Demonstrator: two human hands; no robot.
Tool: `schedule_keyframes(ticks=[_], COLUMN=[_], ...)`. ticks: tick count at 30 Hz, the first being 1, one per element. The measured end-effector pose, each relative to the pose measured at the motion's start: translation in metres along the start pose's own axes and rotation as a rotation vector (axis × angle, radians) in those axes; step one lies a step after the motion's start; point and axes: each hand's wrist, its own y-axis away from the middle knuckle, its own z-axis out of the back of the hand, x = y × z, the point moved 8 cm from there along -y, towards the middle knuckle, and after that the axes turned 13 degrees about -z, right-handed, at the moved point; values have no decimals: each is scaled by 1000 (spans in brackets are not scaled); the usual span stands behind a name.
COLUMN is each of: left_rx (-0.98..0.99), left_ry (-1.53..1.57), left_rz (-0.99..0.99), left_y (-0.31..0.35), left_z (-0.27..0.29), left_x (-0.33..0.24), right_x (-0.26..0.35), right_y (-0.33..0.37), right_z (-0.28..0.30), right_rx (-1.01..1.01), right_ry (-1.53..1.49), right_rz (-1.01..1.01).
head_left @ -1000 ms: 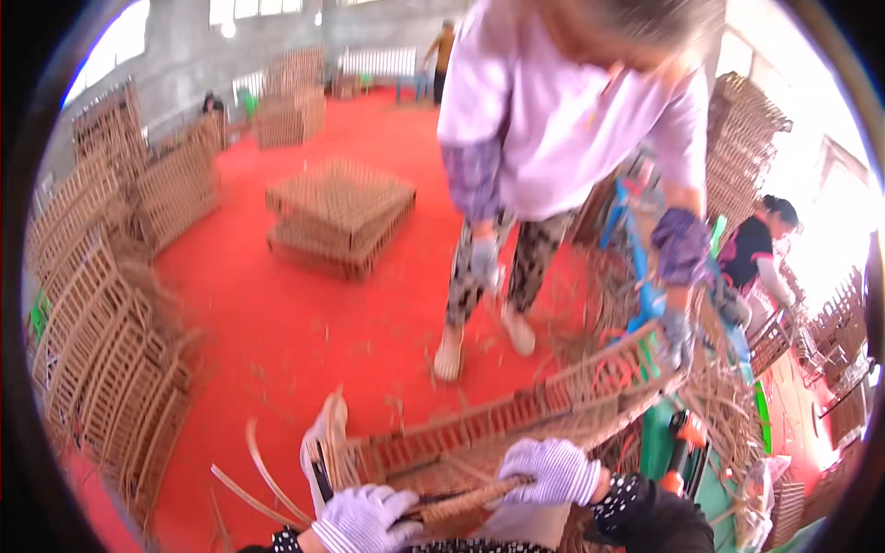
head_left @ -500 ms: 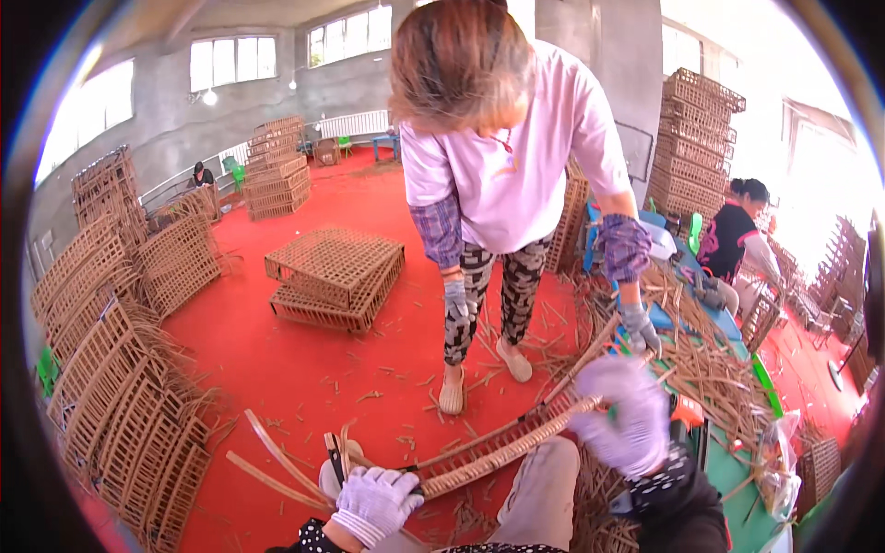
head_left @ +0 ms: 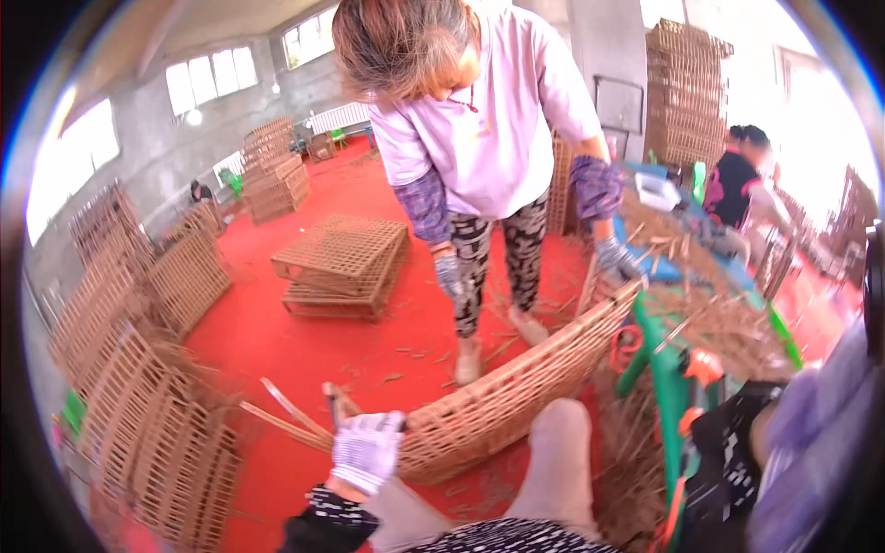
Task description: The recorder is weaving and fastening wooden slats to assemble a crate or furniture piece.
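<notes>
My left hand (head_left: 369,452), in a pale lilac glove, is closed on the near left end of a brown woven basket frame (head_left: 516,382). The frame lies slanted across my lap, its lattice side showing, with loose flat strips (head_left: 290,415) sticking out past my left hand. A co-worker's gloved hand (head_left: 619,263) is at the frame's far right end; their other gloved hand (head_left: 449,276) hangs by their leg. My right hand (head_left: 820,433) is off the frame at the lower right, raised close and smeared by motion, so its fingers cannot be made out.
A green table (head_left: 678,405) with cut strips and an orange-handled tool (head_left: 705,367) stands at my right. The co-worker (head_left: 489,138) stands in front of me. Stacked woven frames (head_left: 341,263) sit on the red floor, with more piles (head_left: 138,405) along the left.
My right hand has let go of the frame's right part and swung off to the lower right. The frame has tilted, so its lattice side faces me. My view has shifted to the right.
</notes>
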Motion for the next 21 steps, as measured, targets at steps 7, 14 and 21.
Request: schedule_keyframes(ticks=[7,14,21], left_rx=[78,-101,74], left_ry=[-46,-117,-27], left_rz=[66,50,149], left_y=[31,-4,-9], left_z=[-14,-12,-48], left_x=[28,55,124], right_x=[31,37,-5], right_y=[20,20,24], right_z=[9,9,-6], right_rx=[21,5,-26], right_ry=[1,31,76], right_rz=[-105,-102,-154])
